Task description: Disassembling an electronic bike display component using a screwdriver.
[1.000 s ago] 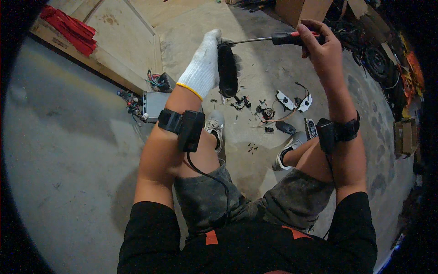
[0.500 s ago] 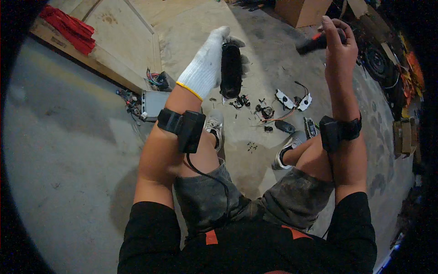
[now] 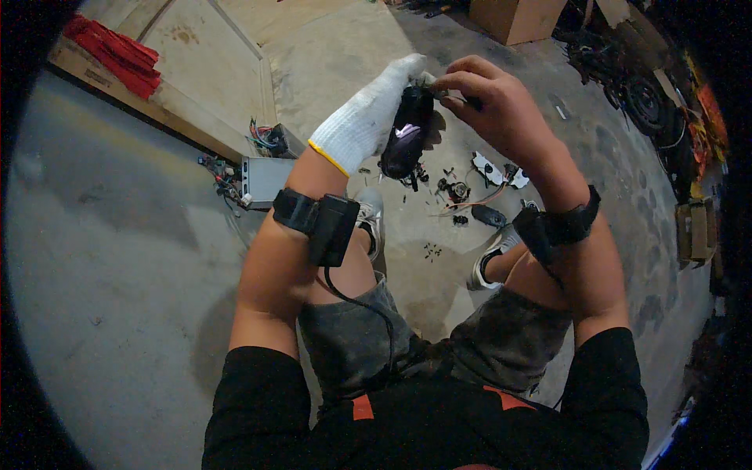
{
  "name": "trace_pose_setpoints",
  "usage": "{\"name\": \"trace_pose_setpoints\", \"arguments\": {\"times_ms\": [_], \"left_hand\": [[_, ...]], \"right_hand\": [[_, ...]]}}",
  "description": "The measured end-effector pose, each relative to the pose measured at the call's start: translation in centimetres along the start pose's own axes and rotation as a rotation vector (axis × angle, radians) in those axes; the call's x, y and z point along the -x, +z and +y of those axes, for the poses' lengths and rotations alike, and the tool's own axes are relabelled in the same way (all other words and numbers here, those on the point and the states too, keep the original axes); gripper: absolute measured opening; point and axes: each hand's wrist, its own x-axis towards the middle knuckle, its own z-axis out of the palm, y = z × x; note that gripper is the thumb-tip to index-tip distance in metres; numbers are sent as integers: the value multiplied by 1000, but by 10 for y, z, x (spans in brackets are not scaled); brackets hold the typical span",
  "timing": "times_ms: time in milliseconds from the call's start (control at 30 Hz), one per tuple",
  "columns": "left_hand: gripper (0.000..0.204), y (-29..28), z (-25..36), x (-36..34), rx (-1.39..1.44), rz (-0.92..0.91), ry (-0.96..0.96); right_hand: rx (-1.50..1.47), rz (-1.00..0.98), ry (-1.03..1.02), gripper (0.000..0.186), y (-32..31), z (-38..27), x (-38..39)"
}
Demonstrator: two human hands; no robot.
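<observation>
Basically, a dark oblong piece [image 3: 404, 149] is held up above the floor, between the two hands and closer to the left. It is wrapped by the gloved left hand [image 3: 380, 106] along its left side, with gloved fingers seen behind its right edge. Its long axis is set roughly fore-and-aft, far end tipped slightly right. The bare right hand [image 3: 501, 102] is brought in from the right at that far end, fingers curled and nearly together; whether the piece is touched, or anything is pinched, cannot be told. A dark bit is glimpsed by the right palm, kind unclear. Below, a black oval shell [image 3: 489, 216] and white plates [image 3: 486, 169] are scattered. No brand, label or writing can be read on the piece.
</observation>
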Motion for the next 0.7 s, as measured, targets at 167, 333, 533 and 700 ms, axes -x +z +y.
{"name": "trace_pose_setpoints", "arguments": {"times_ms": [167, 333, 533, 700], "left_hand": [[57, 8, 2, 4, 64, -7, -72], [58, 10, 2, 5, 89, 26, -71], [60, 7, -1, 4, -4, 26, -85], [59, 7, -3, 10, -68, 18, -89]], "right_hand": [[60, -57, 30, 15, 7, 6, 2], [172, -64, 20, 19, 9, 5, 5], [210, -54, 22, 15, 12, 1, 6], [234, -51, -74, 11, 10, -3, 6]]}}
